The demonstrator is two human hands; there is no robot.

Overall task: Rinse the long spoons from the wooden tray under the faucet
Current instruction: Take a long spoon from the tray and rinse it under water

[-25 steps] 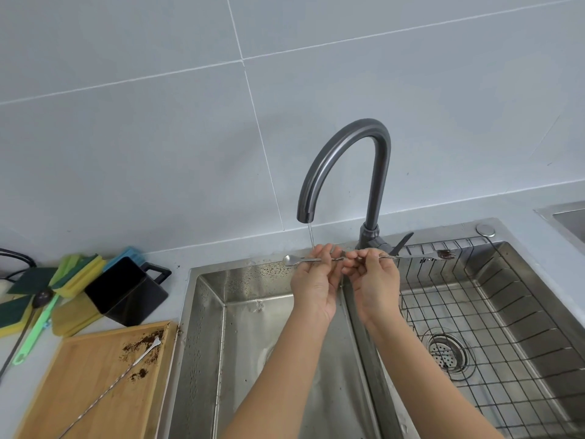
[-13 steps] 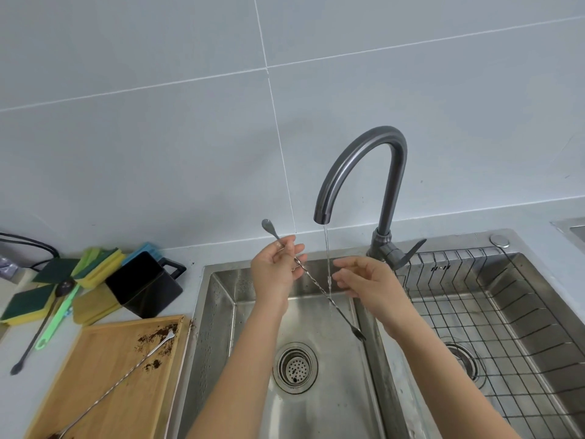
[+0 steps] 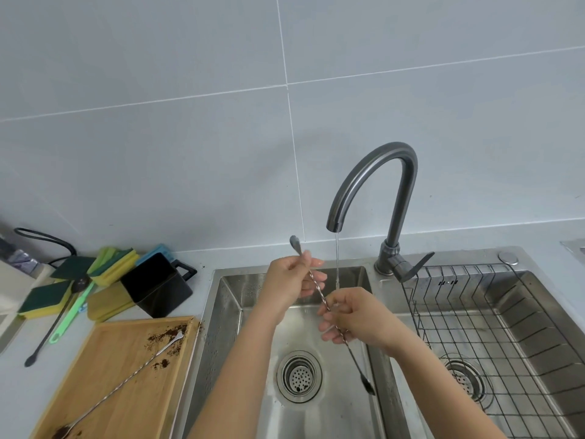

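Both hands are gripping one long spoon [image 3: 319, 296] over the sink [image 3: 221, 312], left hand [image 3: 289, 285] pinching its far end, right hand [image 3: 351, 315] curling around its middle beneath the faucet [image 3: 373, 175] stream; another spoon [image 3: 126, 375] is lying on the wooden tray [image 3: 104, 359].

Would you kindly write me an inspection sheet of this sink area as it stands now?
Surface: grey counter; double steel sink, wire rack in right basin.
Job's things: faucet running; held spoon slanted over left basin; second spoon on wooden tray with brown residue.
Clutter: sponges, black cup, green tool.
Hands: left hand pinches the spoon's upper end; right hand grips its shaft.
Cables: black cable at the left wall.
Surroundings: grey tiled wall.
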